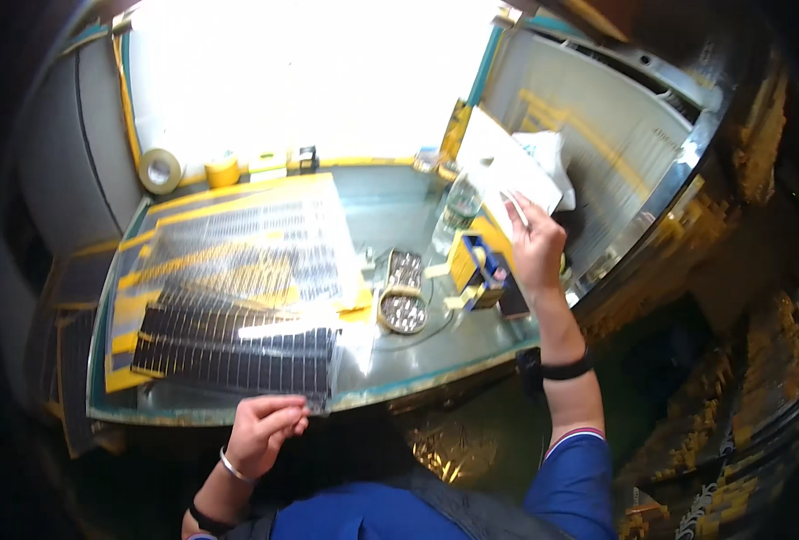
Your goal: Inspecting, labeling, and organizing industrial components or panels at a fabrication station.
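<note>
My left hand (260, 434) is at the table's near edge, thumb and fingers pinched on the near corner of a glossy black gridded sheet (228, 353). That sheet lies over a stack of printed clear and yellow sheets (228, 225). Raised at the right, my right hand (536, 243) is closed on a thin white strip (513, 207), slightly blurred, in front of a bright white board (507, 162). Just left of this hand stand a clear plastic bottle (462, 202) and a blue and yellow holder (479, 270).
Two round containers of small shiny metal pieces, one nearer (404, 312) and one farther (405, 268), stand mid-table. Tape rolls, one grey (159, 170) and one yellow (222, 172), sit at the back left. A grey panel (588, 144) bounds the right side.
</note>
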`<action>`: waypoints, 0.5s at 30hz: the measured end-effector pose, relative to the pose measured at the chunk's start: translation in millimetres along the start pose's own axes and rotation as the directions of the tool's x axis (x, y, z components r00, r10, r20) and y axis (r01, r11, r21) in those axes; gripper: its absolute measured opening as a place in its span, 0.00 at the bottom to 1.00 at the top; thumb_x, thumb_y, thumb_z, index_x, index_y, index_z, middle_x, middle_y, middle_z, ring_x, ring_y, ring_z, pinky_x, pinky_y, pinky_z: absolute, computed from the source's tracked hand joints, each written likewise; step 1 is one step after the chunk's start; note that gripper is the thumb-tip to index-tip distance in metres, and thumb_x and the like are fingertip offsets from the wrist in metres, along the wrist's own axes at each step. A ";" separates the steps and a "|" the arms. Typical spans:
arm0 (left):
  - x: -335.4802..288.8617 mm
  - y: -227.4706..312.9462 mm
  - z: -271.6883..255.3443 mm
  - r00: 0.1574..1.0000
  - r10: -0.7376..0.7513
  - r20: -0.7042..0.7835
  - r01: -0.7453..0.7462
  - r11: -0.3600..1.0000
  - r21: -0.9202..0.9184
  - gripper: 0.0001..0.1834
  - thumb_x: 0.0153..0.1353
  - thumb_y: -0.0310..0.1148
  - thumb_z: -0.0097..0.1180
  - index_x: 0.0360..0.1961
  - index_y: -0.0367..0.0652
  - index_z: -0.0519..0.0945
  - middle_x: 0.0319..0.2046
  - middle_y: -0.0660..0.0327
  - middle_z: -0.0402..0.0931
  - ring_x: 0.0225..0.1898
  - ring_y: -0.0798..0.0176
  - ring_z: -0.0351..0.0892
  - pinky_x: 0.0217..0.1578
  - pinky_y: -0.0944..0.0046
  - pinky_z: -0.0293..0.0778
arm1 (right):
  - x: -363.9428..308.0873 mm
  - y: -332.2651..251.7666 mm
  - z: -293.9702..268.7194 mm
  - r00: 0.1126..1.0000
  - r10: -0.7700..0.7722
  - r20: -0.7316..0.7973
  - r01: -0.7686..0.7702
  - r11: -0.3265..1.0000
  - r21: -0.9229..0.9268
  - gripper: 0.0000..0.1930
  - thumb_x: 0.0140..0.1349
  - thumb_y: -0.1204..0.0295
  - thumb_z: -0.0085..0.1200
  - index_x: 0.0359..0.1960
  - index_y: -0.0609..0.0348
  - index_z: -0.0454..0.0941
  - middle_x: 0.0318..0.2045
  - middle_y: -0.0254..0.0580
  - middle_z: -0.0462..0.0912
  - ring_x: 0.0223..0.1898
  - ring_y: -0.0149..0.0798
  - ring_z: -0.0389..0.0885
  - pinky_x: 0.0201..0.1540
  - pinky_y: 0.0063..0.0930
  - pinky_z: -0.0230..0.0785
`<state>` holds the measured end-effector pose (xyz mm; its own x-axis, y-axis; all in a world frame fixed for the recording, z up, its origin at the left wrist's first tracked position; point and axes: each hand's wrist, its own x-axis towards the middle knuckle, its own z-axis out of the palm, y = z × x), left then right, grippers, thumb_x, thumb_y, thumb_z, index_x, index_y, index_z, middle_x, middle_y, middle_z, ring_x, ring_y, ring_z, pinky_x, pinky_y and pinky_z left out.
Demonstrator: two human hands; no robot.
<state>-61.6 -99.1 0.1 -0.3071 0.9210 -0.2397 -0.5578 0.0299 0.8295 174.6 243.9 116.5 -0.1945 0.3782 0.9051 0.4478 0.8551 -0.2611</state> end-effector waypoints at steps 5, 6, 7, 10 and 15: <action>-8.3 -6.7 -26.7 0.997 0.011 -0.073 -0.019 0.993 -0.116 0.08 0.54 0.17 0.56 0.36 0.27 0.80 0.32 0.49 0.81 0.30 0.62 0.82 0.33 0.68 0.79 | 55.1 61.3 40.1 0.998 -0.032 0.053 0.038 0.993 -0.113 0.11 0.58 0.74 0.58 0.43 0.60 0.82 0.40 0.52 0.82 0.45 0.49 0.81 0.48 0.34 0.73; -8.8 -6.9 -29.7 0.997 0.009 -0.078 -0.018 0.993 -0.119 0.08 0.53 0.16 0.56 0.35 0.27 0.80 0.32 0.49 0.81 0.30 0.62 0.82 0.32 0.68 0.79 | 58.2 67.3 47.4 0.997 -0.045 0.066 0.054 0.989 -0.140 0.12 0.58 0.73 0.58 0.43 0.59 0.82 0.41 0.52 0.82 0.45 0.49 0.81 0.48 0.34 0.73; -11.3 -7.2 -32.7 0.998 0.018 -0.065 -0.026 0.993 -0.112 0.07 0.54 0.17 0.56 0.35 0.27 0.81 0.32 0.48 0.81 0.30 0.62 0.82 0.32 0.68 0.79 | 59.6 69.2 52.6 0.995 -0.054 0.082 0.067 0.984 -0.167 0.12 0.59 0.73 0.57 0.44 0.58 0.82 0.41 0.52 0.82 0.46 0.49 0.81 0.49 0.35 0.72; -16.1 -4.3 -34.7 0.999 0.040 -0.028 -0.042 0.996 -0.080 0.07 0.54 0.16 0.55 0.34 0.27 0.81 0.32 0.48 0.80 0.30 0.61 0.82 0.32 0.68 0.79 | 61.3 73.4 62.4 0.991 0.014 0.136 0.018 0.973 -0.231 0.12 0.59 0.70 0.57 0.45 0.56 0.82 0.43 0.51 0.82 0.47 0.49 0.80 0.49 0.36 0.72; -15.3 -3.2 -37.7 1.000 0.011 0.023 -0.010 0.999 -0.046 0.08 0.53 0.16 0.56 0.35 0.27 0.81 0.32 0.47 0.80 0.30 0.61 0.82 0.32 0.68 0.79 | 59.6 69.4 67.7 0.977 0.059 0.203 -0.013 0.975 -0.220 0.15 0.58 0.66 0.59 0.45 0.57 0.82 0.42 0.51 0.82 0.45 0.50 0.80 0.47 0.36 0.73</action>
<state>-84.1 -127.9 -18.0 -0.2953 0.9299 -0.2192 -0.5895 0.0032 0.8078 135.0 349.8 129.6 -0.3404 0.4921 0.8012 0.6312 0.7512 -0.1931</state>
